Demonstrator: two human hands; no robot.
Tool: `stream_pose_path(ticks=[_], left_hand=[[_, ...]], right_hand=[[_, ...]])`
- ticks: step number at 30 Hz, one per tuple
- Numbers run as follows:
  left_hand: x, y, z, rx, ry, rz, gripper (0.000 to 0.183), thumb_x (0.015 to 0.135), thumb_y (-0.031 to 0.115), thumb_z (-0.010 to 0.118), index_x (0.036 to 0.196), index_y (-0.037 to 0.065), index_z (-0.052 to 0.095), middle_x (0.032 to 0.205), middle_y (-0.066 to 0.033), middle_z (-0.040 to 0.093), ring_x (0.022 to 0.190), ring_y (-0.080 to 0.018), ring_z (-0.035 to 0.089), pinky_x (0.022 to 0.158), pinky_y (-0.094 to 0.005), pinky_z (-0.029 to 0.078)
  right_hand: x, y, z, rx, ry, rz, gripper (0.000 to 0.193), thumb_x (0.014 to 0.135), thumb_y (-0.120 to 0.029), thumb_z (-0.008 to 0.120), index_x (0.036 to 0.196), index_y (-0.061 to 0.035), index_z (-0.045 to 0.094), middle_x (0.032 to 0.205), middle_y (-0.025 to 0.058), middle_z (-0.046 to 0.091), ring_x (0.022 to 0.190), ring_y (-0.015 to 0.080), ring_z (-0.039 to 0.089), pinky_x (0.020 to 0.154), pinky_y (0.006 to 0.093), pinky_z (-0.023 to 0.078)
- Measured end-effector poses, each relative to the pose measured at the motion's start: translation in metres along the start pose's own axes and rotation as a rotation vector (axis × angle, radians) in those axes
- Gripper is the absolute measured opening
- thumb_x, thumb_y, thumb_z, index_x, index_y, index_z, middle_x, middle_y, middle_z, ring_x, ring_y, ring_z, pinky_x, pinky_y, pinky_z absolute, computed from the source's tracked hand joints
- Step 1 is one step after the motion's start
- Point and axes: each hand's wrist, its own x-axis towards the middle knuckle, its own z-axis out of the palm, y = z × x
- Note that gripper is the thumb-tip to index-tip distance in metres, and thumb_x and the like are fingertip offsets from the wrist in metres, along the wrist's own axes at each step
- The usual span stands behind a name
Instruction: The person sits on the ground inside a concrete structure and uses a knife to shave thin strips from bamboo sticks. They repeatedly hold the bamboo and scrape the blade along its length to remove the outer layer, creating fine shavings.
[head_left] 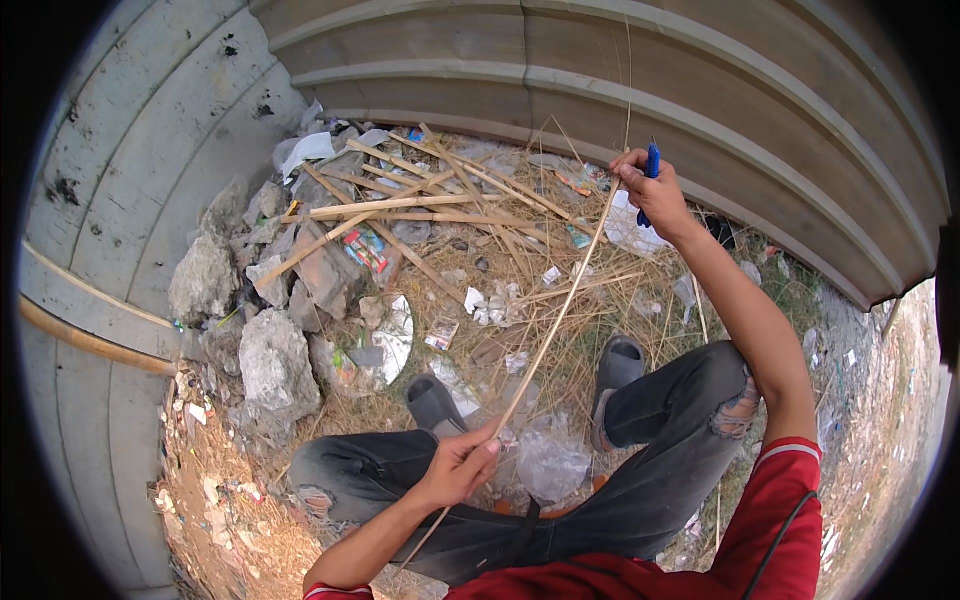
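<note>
Thin bamboo strip point(555, 320) runs diagonally mid-frame, left hand point(460, 465) pinching its lower part, right hand point(648, 192) clenched on its top plus a blue-handled knife point(651, 172). Risk: blade slips toward fingers; strip may snap or splinter.

The person wears a red short-sleeved shirt point(775, 540), ripped dark grey jeans point(660, 450) and grey slippers point(620, 365).

A thin, dry, matt bamboo strip point(555, 320) runs from seven to one o'clock. At one o'clock, a glossy blue plastic-handled tool point(651, 165). Behind, ridged matt sheet-metal wall point(600, 70); at nine o'clock, rough grey rubble point(270, 365).
</note>
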Motion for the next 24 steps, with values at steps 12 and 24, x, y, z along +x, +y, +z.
stream_pose_path(ticks=[12, 24], left_hand=[[0.005, 0.008, 0.009, 0.019, -0.011, 0.010, 0.048, 0.107, 0.012, 0.049, 0.152, 0.002, 0.039, 0.063, 0.0066, 0.040, 0.053, -0.0016, 0.037, 0.049, -0.0210, 0.030], [-0.002, 0.002, -0.005, 0.129, 0.085, -0.002, 0.055, 0.104, 0.014, 0.055, 0.153, 0.002, 0.037, 0.069, 0.0088, 0.049, 0.061, -0.0001, 0.042, 0.053, -0.0201, 0.035]], right_hand=[[0.013, -0.016, -0.020, 0.601, 0.188, 0.012, 0.016, 0.106, -0.018, 0.048, 0.097, -0.0071, 0.057, 0.091, 0.0017, 0.060, 0.050, 0.0053, 0.035, 0.052, 0.0235, 0.035], [-0.002, -0.032, -0.060, -0.249, 0.502, 0.190, 0.056, 0.093, -0.041, 0.071, 0.130, -0.0008, 0.059, 0.101, 0.0073, 0.072, 0.051, 0.0027, 0.037, 0.051, 0.0229, 0.038]])
